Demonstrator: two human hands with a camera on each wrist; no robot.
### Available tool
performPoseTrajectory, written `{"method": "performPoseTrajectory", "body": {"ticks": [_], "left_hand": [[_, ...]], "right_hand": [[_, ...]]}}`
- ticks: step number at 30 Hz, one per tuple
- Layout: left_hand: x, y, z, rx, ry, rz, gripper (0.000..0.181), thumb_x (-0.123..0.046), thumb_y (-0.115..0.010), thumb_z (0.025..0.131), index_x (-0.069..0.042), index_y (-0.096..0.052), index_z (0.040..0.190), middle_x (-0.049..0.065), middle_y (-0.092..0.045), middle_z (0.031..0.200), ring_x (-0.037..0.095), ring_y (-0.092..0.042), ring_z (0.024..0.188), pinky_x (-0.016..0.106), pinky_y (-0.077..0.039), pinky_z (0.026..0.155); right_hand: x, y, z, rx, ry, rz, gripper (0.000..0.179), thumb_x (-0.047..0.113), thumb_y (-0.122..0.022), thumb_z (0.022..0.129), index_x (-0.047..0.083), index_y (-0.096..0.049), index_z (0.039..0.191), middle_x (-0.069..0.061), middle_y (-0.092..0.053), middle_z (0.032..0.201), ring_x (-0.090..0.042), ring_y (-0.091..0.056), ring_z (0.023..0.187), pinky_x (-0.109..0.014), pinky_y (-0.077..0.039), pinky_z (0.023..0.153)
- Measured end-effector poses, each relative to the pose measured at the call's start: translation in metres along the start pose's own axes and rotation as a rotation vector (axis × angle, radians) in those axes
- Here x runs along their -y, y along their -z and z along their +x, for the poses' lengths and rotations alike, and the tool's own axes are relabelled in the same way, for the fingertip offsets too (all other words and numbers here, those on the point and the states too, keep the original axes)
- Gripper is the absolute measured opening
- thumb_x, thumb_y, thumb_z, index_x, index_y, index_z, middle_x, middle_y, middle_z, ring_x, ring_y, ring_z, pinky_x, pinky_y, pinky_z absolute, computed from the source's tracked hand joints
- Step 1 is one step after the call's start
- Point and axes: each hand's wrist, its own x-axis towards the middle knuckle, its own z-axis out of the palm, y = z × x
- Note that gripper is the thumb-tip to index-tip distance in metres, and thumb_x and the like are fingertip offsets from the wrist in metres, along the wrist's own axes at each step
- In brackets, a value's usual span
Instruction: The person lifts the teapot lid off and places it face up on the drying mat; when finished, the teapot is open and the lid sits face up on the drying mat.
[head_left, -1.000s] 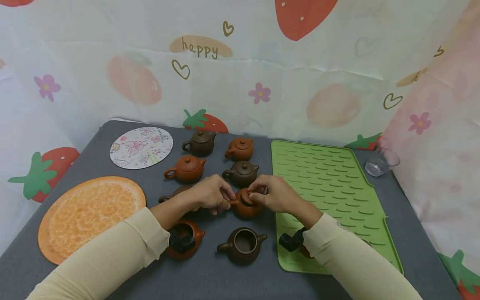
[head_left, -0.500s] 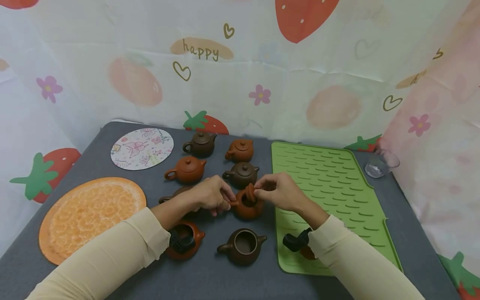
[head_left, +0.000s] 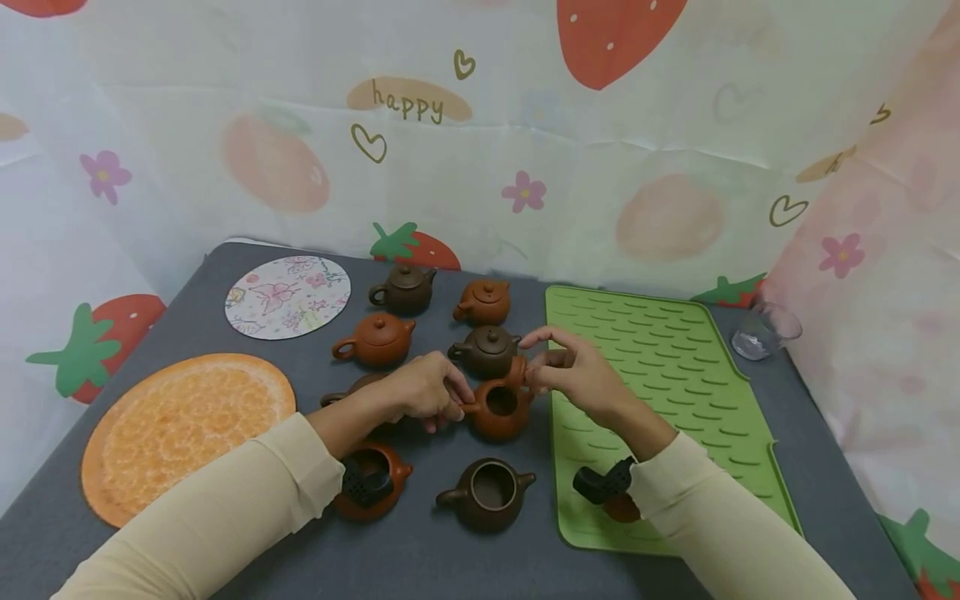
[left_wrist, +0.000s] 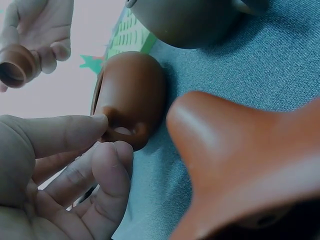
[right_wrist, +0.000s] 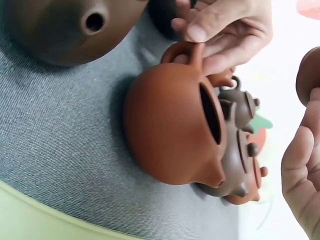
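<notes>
An orange clay teapot [head_left: 498, 427] stands on the grey cloth, its mouth uncovered. My left hand [head_left: 431, 387] pinches its handle between thumb and fingers, as the right wrist view shows clearly. Its small round lid [head_left: 517, 371] is in my right hand [head_left: 583, 379], held up beyond the mouth on the right side. In the left wrist view, the hollow underside of the lid [left_wrist: 19, 65] shows, apart from the teapot. Just behind stands a dark brown lidded teapot [head_left: 487, 352].
Nearer me are an uncovered brown teapot [head_left: 483, 512] and an uncovered orange teapot [head_left: 375, 508], partly behind the left wrist camera. Several lidded teapots stand farther back. At right lies a green ridged mat [head_left: 660, 358] with a glass [head_left: 757, 333] beyond; an orange round mat [head_left: 187, 425] lies left.
My right hand has lifted the lid off the orange teapot, tipped it upright and drawn it to the upper right. My left hand has stayed at the handle.
</notes>
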Motion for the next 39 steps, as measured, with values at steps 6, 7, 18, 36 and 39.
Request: {"method": "performPoseTrajectory", "body": {"ticks": [6, 7, 18, 36, 39], "left_hand": [[-0.001, 0.0, 0.0, 0.0, 0.008, -0.004, 0.015, 0.005, -0.074, 0.081, -0.006, -0.074, 0.091, 0.006, -0.068, 0.077, 0.023, -0.061, 0.054, 0.042, -0.054, 0.053], [-0.001, 0.0, 0.0, 0.0, 0.009, -0.004, 0.015, 0.005, -0.074, 0.081, -0.006, -0.074, 0.091, 0.006, -0.068, 0.077, 0.023, -0.061, 0.054, 0.041, -0.054, 0.053], [-0.001, 0.0, 0.002, 0.02, 0.017, -0.018, 0.016, 0.007, -0.072, 0.082, -0.004, -0.073, 0.094, 0.008, -0.067, 0.079, 0.024, -0.061, 0.057, 0.041, -0.054, 0.054], [-0.002, 0.0, 0.001, 0.015, 0.013, -0.008, 0.016, 0.007, -0.072, 0.082, -0.004, -0.073, 0.094, 0.007, -0.068, 0.077, 0.023, -0.062, 0.058, 0.039, -0.054, 0.053], [-0.002, 0.0, 0.001, 0.015, 0.017, -0.003, 0.016, 0.006, -0.073, 0.082, -0.005, -0.073, 0.094, 0.006, -0.068, 0.077, 0.024, -0.062, 0.058, 0.04, -0.055, 0.053]], "right_hand": [[0.005, 0.006, -0.005, 0.016, -0.005, 0.159, 0.028, 0.001, -0.053, 0.097, 0.003, -0.061, 0.124, -0.018, -0.061, 0.09, -0.032, -0.058, 0.077, -0.04, -0.051, 0.069], [0.005, 0.007, -0.006, 0.021, -0.004, 0.196, 0.027, 0.001, -0.051, 0.097, 0.004, -0.061, 0.122, -0.017, -0.06, 0.089, -0.03, -0.058, 0.077, -0.039, -0.051, 0.069], [0.02, 0.021, -0.02, 0.055, -0.001, 0.327, 0.019, 0.002, -0.06, 0.094, 0.005, -0.049, 0.11, -0.017, -0.064, 0.096, -0.026, -0.062, 0.078, -0.038, -0.052, 0.07], [0.041, 0.06, -0.064, 0.021, 0.119, -0.006, 0.038, -0.008, -0.058, 0.093, -0.003, -0.051, 0.13, -0.016, -0.06, 0.116, -0.024, -0.06, 0.102, -0.037, -0.052, 0.081], [0.047, 0.068, -0.072, 0.016, 0.135, -0.076, 0.039, -0.008, -0.057, 0.093, -0.001, -0.05, 0.131, -0.013, -0.059, 0.117, -0.022, -0.058, 0.102, -0.034, -0.052, 0.08]]}}
